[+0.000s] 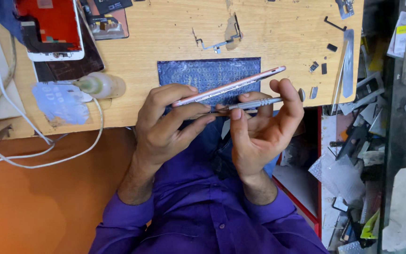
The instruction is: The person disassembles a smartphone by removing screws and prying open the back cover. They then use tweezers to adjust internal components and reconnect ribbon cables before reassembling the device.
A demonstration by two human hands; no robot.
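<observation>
Gripping a slim pink-edged phone [229, 87] edge-on, the left hand [165, 124] closes its fingers along the phone's lower left end, just left of frame centre. The phone slants up toward the right, raised above the table. The right hand [264, 127] pinches a thin metal screwdriver [259, 102] between thumb and fingers, its shaft lying almost level just beneath the phone and its tip pointing left, close to the phone's edge; its index finger curls up near the phone's upper right end. Whether the tip touches the phone cannot be told.

Behind both hands a blue patterned mat [203, 73] lies on the wooden table [283, 28]. Left of the mat a small clear bottle [99, 85] lies on its side, beside a pale blue scrap [62, 101] and white cables [48, 150]. In the upper left of the frame a white-framed phone screen [50, 28] with a red face rests on a dark panel [71, 68]. At top centre sits a small metal bracket [217, 44], and at the table's right edge lie tweezers [346, 63] and tiny dark parts [323, 68]. Purple sleeves [203, 221] fill the bottom, and cluttered shelves [381, 141] run down the right.
</observation>
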